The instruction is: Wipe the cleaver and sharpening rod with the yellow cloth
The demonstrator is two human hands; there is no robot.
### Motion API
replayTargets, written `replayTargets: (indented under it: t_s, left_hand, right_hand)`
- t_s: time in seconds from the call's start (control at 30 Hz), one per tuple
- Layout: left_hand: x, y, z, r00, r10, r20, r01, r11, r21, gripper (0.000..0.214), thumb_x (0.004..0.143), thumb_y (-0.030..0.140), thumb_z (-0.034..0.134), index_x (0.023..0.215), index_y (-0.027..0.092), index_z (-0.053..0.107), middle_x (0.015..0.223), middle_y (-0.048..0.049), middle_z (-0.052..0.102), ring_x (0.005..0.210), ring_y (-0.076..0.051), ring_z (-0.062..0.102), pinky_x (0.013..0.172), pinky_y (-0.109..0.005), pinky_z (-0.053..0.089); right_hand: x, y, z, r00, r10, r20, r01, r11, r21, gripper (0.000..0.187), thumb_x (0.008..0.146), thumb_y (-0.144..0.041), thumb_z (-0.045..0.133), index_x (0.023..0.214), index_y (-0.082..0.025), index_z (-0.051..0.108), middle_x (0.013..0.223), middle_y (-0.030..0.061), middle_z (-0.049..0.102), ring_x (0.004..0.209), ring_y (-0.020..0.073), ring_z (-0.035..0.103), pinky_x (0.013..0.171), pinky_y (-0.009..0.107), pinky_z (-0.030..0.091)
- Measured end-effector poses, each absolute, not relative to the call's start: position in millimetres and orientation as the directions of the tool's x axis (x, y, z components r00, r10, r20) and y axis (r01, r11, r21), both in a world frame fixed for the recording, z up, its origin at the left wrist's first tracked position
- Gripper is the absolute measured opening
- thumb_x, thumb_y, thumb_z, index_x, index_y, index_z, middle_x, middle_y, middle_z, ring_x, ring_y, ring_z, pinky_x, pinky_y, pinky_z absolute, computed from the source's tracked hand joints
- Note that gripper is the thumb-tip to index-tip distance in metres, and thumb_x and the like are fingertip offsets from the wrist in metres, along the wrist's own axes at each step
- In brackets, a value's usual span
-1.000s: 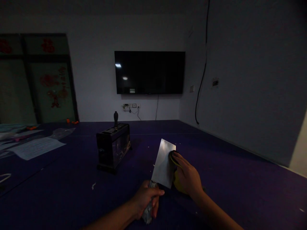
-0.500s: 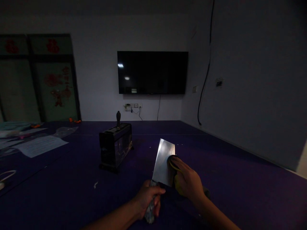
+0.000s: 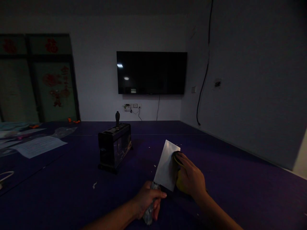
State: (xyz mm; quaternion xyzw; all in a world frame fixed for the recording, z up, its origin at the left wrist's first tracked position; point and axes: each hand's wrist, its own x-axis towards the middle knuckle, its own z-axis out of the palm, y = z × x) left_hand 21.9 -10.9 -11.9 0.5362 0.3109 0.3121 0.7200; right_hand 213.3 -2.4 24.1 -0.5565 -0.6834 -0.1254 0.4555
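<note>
My left hand (image 3: 146,199) is closed round the handle of a cleaver whose broad steel blade (image 3: 166,166) points up and away from me. My right hand (image 3: 190,177) presses a yellow sponge with a dark scouring face (image 3: 178,182) against the blade's right side, near its upper corner. Both hands hover low over the dark purple table (image 3: 72,185). The room is dim.
A black knife block (image 3: 114,147) with one dark handle sticking up stands just left of the blade. Papers and plastic bags (image 3: 38,145) lie at the far left. A wall television (image 3: 151,72) hangs behind. Small white scraps dot the tabletop.
My right hand slid the sponge down the blade and then back up toward its top corner. The blade tilted slightly to the right.
</note>
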Motion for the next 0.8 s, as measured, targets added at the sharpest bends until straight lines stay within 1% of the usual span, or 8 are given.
replayTargets:
  t_s: [0.1,0.2,0.33,0.43,0.57,0.8]
  left_hand:
    - [19.0,-10.9,-12.0,0.635,0.764,-0.109,-0.106,0.227,0.968,0.040,0.057,0.036,0.062,0.034,0.017,0.036,0.024,0.0036,0.032,0.022,-0.012,0.041,0.023,-0.016,0.020]
    - [16.0,-10.9,-11.6,0.662,0.742,-0.107,-0.085,0.216,0.973,0.042,0.057,0.038,0.063,0.033,0.016,0.035,0.024,0.0029,0.032,0.023,-0.012,0.041,0.024,-0.016,0.020]
    - [13.9,-9.8,-11.4,0.683,0.722,-0.107,-0.064,0.205,0.977,0.044,0.058,0.038,0.063,0.032,0.016,0.035,0.024,0.0016,0.034,0.022,-0.010,0.040,0.024,-0.015,0.019]
    - [14.4,-9.2,-11.5,0.692,0.715,-0.099,-0.075,0.208,0.975,0.042,0.058,0.036,0.062,0.031,0.015,0.036,0.024,0.0012,0.034,0.022,-0.011,0.040,0.024,-0.015,0.019]
    - [16.6,-10.0,-11.6,0.680,0.728,-0.089,-0.095,0.209,0.973,0.044,0.059,0.036,0.062,0.031,0.015,0.036,0.023,0.0012,0.034,0.022,-0.011,0.040,0.024,-0.015,0.019]
    - [22.5,-13.3,-9.7,0.607,0.790,-0.081,-0.137,0.204,0.969,0.046,0.057,0.039,0.062,0.030,0.016,0.034,0.022,0.0026,0.029,0.021,-0.012,0.040,0.023,-0.016,0.019]
  right_hand:
    - [215.1,-0.9,25.7,0.055,0.644,0.763,0.882,0.327,-0.340,0.043,0.077,-0.011,0.036,0.115,-0.018,0.055,0.124,0.0065,0.053,0.108,0.0206,0.054,0.092,0.037,0.043]
    - [217.8,0.9,26.7,0.087,0.622,0.778,0.884,0.311,-0.348,0.042,0.078,-0.013,0.036,0.115,-0.019,0.055,0.125,0.0056,0.052,0.107,0.0209,0.054,0.090,0.037,0.045]
    - [221.2,2.6,26.5,0.102,0.584,0.806,0.879,0.327,-0.348,0.042,0.078,-0.014,0.036,0.115,-0.021,0.055,0.124,0.0049,0.053,0.106,0.0205,0.055,0.089,0.037,0.045]
    - [221.8,3.1,26.1,0.095,0.578,0.810,0.876,0.339,-0.344,0.041,0.078,-0.014,0.037,0.115,-0.021,0.055,0.123,0.0059,0.054,0.106,0.0213,0.055,0.091,0.038,0.045]
    - [219.4,2.0,25.4,0.067,0.592,0.803,0.879,0.346,-0.329,0.041,0.079,-0.014,0.036,0.114,-0.019,0.056,0.123,0.0076,0.053,0.107,0.0221,0.055,0.090,0.039,0.045]
    - [212.9,-2.5,22.4,-0.019,0.631,0.775,0.871,0.391,-0.297,0.045,0.076,-0.009,0.037,0.116,-0.020,0.055,0.125,0.0059,0.053,0.108,0.0211,0.054,0.090,0.037,0.046]
